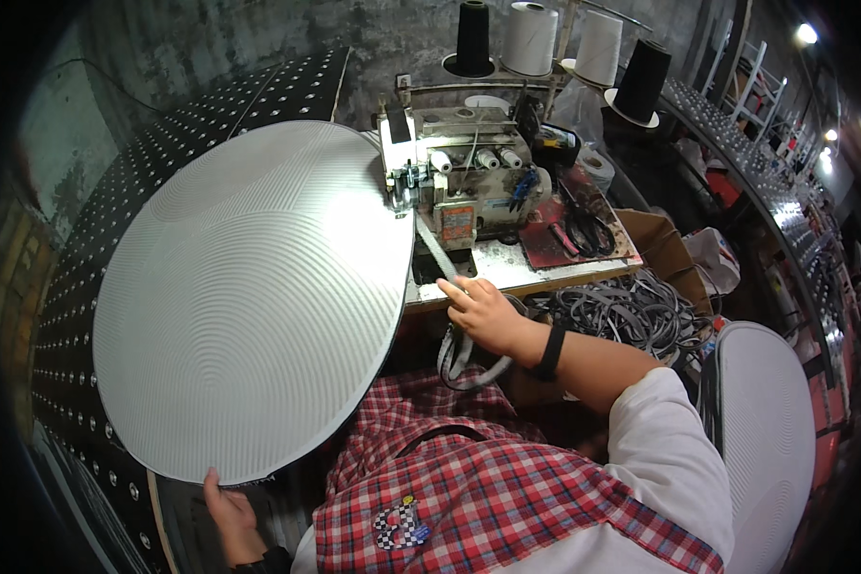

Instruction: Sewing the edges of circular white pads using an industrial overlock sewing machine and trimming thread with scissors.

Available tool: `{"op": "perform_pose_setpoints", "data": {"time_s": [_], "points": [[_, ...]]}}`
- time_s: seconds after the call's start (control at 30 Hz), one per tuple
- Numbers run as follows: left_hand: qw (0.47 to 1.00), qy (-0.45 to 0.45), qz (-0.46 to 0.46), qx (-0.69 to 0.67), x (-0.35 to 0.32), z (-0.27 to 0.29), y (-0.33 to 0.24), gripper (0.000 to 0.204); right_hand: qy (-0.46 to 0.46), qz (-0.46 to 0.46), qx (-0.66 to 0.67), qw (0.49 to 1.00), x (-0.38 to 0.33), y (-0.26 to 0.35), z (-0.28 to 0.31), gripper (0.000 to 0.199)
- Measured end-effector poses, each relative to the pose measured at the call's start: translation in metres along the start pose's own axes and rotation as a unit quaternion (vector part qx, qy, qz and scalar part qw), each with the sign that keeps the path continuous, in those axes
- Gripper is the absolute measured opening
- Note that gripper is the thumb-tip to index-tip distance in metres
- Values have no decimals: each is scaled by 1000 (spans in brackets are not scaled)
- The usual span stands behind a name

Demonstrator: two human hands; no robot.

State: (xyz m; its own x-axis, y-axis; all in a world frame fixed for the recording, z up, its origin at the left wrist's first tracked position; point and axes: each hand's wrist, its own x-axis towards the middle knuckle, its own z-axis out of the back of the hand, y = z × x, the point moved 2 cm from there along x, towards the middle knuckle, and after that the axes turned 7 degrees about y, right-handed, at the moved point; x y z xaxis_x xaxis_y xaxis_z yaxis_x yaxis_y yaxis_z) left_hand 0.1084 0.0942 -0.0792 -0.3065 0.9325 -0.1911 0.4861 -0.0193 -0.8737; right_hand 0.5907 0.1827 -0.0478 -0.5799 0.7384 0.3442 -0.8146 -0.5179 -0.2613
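Note:
A large rounded light-grey mat [249, 316] with curved ridges lies with its right edge at the sewing machine [474, 163]. At its near edge, my left hand [231, 517] grips the rim, thumb at the edge and the other fingers partly hidden. My right hand [488, 316], with a black band at the wrist, is closed around a grey binding strip [434, 247]. This strip runs up toward the machine's needle area, and more of it loops below the hand. A bright lamp spot falls on the mat beside the presser foot, washing out detail there.
Black and white thread cones [530, 40] stand behind the machine. A red board [580, 225] with cords and tools lies right of it. Below spreads a heap of grey strips [631, 311] beside a cardboard box [655, 239]. Another grey mat [765, 430] stands at my right.

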Motion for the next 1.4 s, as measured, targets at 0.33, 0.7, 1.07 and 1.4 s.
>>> {"op": "perform_pose_setpoints", "data": {"time_s": [0.33,0.7,1.07,1.4], "points": [[998,-25,13,-55,6,-2,-19,52,38,-72,-35,996,9,-17,-4,22],[995,79,52,32,-14,-21,8,41,86,-217,3,972,-43,-87,82,8],[997,-65,13,46,15,-6,-21,44,174,-134,-145,965,-80,-130,179,6],[999,-18,7,-35,19,-18,-28,52,132,-338,-6,932,-187,-142,106,27]]}}
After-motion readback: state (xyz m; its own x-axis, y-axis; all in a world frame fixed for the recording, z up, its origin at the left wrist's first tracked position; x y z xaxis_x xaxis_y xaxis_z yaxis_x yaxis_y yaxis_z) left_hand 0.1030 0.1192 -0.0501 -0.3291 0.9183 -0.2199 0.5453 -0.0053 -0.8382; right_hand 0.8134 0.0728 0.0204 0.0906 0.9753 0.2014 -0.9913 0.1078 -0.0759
